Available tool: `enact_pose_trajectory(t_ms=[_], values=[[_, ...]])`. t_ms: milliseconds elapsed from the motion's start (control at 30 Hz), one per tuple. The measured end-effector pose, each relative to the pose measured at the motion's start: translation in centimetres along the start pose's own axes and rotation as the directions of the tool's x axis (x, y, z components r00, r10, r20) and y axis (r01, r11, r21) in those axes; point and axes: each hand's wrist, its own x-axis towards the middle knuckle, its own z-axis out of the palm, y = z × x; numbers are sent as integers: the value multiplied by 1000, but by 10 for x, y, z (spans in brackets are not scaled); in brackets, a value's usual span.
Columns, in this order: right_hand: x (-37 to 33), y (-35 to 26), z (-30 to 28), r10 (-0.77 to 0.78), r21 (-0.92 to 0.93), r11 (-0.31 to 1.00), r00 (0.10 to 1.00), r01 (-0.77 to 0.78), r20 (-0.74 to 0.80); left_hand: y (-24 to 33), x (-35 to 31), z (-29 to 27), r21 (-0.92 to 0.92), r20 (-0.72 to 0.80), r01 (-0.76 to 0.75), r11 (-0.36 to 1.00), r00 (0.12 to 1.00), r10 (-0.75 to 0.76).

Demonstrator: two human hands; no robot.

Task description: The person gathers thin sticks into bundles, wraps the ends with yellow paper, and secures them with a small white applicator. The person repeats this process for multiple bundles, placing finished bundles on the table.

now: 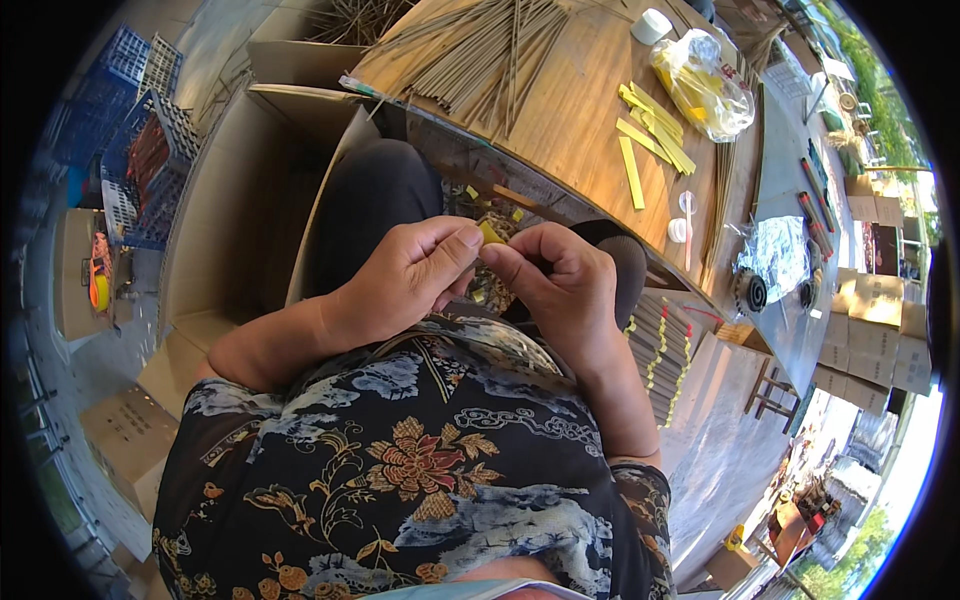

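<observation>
My left hand (415, 275) and my right hand (560, 280) meet in front of my body, above my lap. Both are closed, thumbs against fingers, pinching a small yellow strip (490, 232) between them. Most of the strip is hidden by the fingertips. On the wooden table (590, 95) ahead lie many thin brown sticks (490, 60), fanned out. Flat yellow strips (655, 130) are scattered to their right, close to a clear plastic bag (705, 85) with yellow pieces inside.
An open cardboard box (235, 200) stands at my left, with blue plastic crates (130, 130) beyond it. Small white tubs (680, 230) sit on the table's right side. Bundled sticks with yellow bands (660, 350) lie low at my right. Stacked cartons (870, 335) stand far right.
</observation>
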Motion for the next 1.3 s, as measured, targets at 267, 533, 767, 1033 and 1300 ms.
enact_pose_trajectory(t_ms=[267,533,767,1033,1300], values=[[4,12,4,-77,-26,997,974,73,-213,-3,-4,9,149,-81,-86,985,992,98],[-9,5,3,64,159,985,998,-61,-12,-4,-7,19,376,-130,-188,908,959,252],[-12,14,0,171,408,882,967,-235,188,-9,-7,19,549,-60,-282,787,926,374],[-15,30,-3,42,472,869,973,-148,228,-9,-6,19,428,69,-322,844,943,325],[-10,31,-13,-167,661,743,926,-107,337,-4,-1,14,196,271,-238,951,945,180]])
